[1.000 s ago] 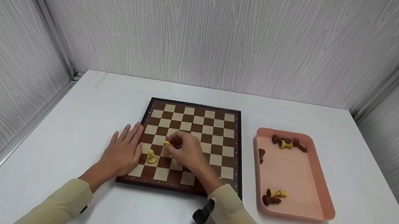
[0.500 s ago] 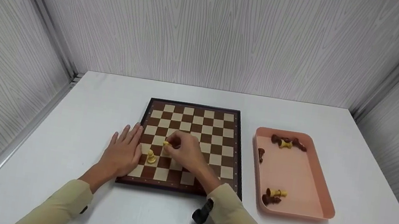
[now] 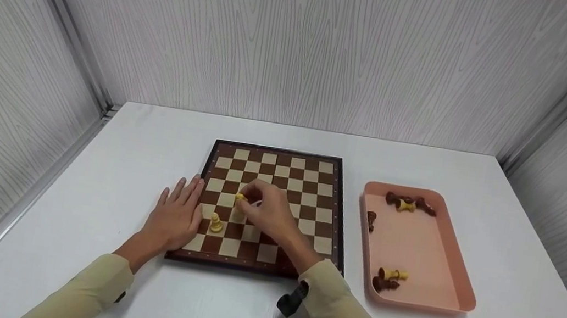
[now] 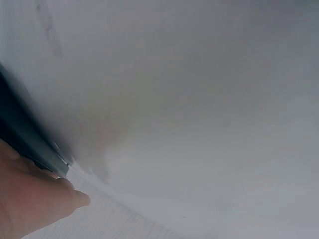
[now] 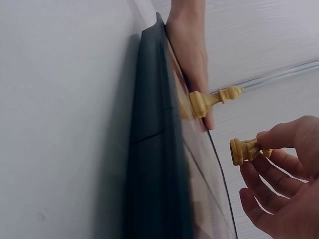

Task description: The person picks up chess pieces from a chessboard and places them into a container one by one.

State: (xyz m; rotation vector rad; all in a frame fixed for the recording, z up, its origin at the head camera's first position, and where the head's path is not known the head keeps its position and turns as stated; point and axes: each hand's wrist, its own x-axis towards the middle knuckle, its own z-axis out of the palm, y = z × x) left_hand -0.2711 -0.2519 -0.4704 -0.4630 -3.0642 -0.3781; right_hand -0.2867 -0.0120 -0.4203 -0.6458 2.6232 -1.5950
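Observation:
My right hand (image 3: 271,210) pinches a yellow chess piece (image 5: 244,150) by its upper part, between thumb and fingers. The fingers hide the piece's head. In the right wrist view its round base is apart from the chessboard (image 3: 295,271), in the air above the squares. A yellow bishop (image 3: 216,223) stands upright on the board, between my two hands. My left hand (image 3: 175,218) lies along the board's left edge with straight fingers, the thumb side against the frame. The left wrist view shows part of that hand (image 4: 37,204) beside the dark board edge.
Right of the board, a pink tray (image 3: 455,261) holds several brown and yellow chess pieces lying on their sides. Some brown pieces (image 3: 425,205) lie at its far end. Walls with a grain pattern enclose the white table (image 3: 165,131) at the back and sides.
My right hand has risen slightly and shifted a little away from me, with the yellow chess piece in its fingers. The left hand and the standing bishop have stayed in place.

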